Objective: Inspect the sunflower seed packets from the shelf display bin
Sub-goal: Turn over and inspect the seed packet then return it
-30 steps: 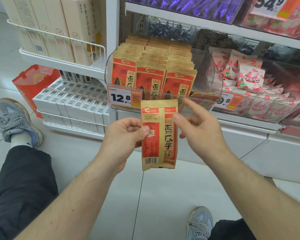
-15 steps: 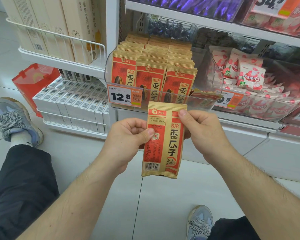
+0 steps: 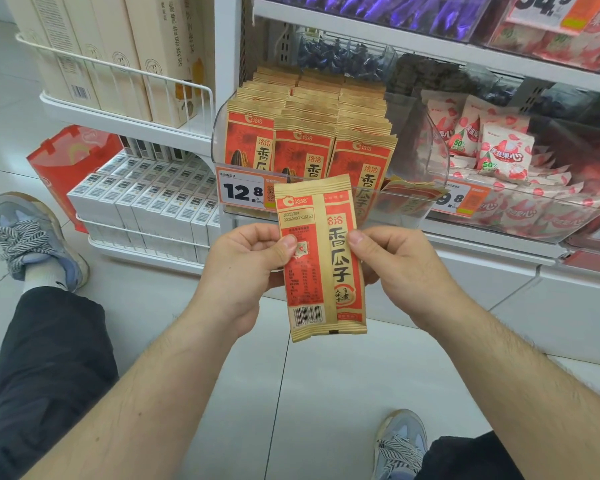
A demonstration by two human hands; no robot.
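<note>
A red and tan sunflower seed packet is held upright in front of the shelf, its back with barcode and date print facing me. My left hand pinches its left edge with thumb on the front. My right hand pinches its right edge. Behind it, a clear display bin holds several rows of the same packets standing upright, with a 12.8 price tag on its front.
A neighbouring clear bin with pink and white snack packs sits to the right. White wire racks hold cream boxes and small white boxes at left. A red bag stands on the tiled floor. My legs and shoes flank the view.
My right hand closed from an open reach onto the packet's right edge. The packet now stands more upright and a little higher, held by both hands.
</note>
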